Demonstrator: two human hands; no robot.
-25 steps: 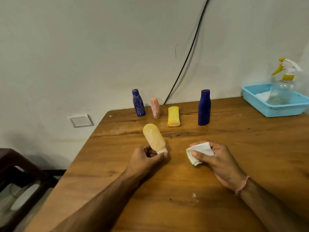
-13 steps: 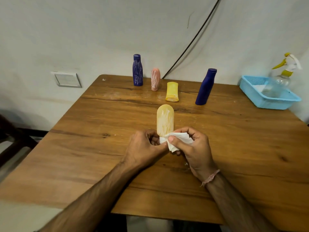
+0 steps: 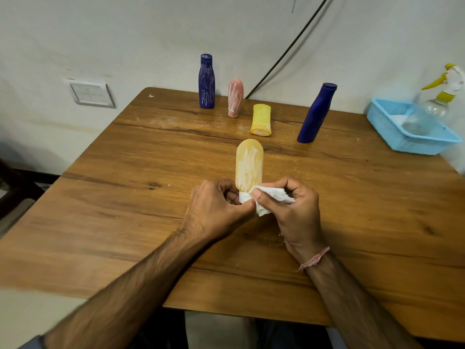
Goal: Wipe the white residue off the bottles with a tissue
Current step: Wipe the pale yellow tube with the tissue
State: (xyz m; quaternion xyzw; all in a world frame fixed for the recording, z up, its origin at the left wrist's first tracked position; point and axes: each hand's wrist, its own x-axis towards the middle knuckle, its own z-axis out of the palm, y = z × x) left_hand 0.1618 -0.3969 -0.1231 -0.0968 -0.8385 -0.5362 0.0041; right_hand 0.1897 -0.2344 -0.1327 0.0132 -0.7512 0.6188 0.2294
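An orange-yellow bottle [image 3: 249, 165] streaked with white residue stands cap down at the table's middle. My left hand [image 3: 216, 207] grips its white cap end from the left. My right hand [image 3: 292, 205] pinches a crumpled white tissue [image 3: 270, 197] against the bottle's base on the right. At the back stand a streaked dark blue bottle [image 3: 206, 81], a streaked pink bottle [image 3: 235, 98], a short yellow bottle [image 3: 261, 119] and a second dark blue bottle [image 3: 316, 114] with no streaks showing.
A light blue basket [image 3: 402, 137] with a clear spray bottle [image 3: 437, 102] in it sits at the table's right back edge. The wooden table [image 3: 125, 210] meets the wall, where a black cable [image 3: 284, 54] runs down. A switch plate [image 3: 89, 93] is on the left wall.
My right hand has brought the tissue from the table to the bottle's base. The bottle went from tilted to upright. The camera has shifted downward and closer.
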